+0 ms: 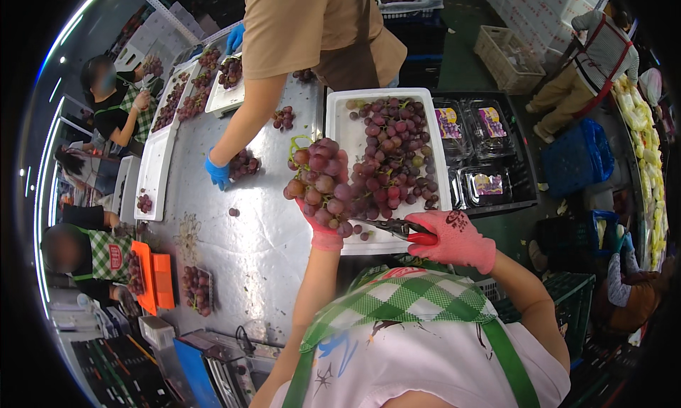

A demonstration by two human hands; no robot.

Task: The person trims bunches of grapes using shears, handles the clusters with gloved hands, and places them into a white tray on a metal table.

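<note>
My left hand [324, 232], in a pink glove, holds a bunch of red grapes [319, 182] with a green stem at its top; the grapes hide most of the fingers. My right hand [452, 238], also gloved in pink, grips red-handled pruning snips [407, 230] whose blades point left at the bottom of the bunch. Behind both hands lies a white foam tray [348, 137] holding many more grapes [396, 153], some loose. Clear plastic boxes [487, 129] of grapes bearing labels stand in a black crate [524, 158] to the right of the tray.
Across the metal table [239, 259] a co-worker's blue-gloved hand [217, 170] touches a grape bunch [245, 163]. Further left, two people handle grapes beside long white trays [151, 168]. A basket of grapes [197, 290] and an orange scale [154, 277] stand at the lower left.
</note>
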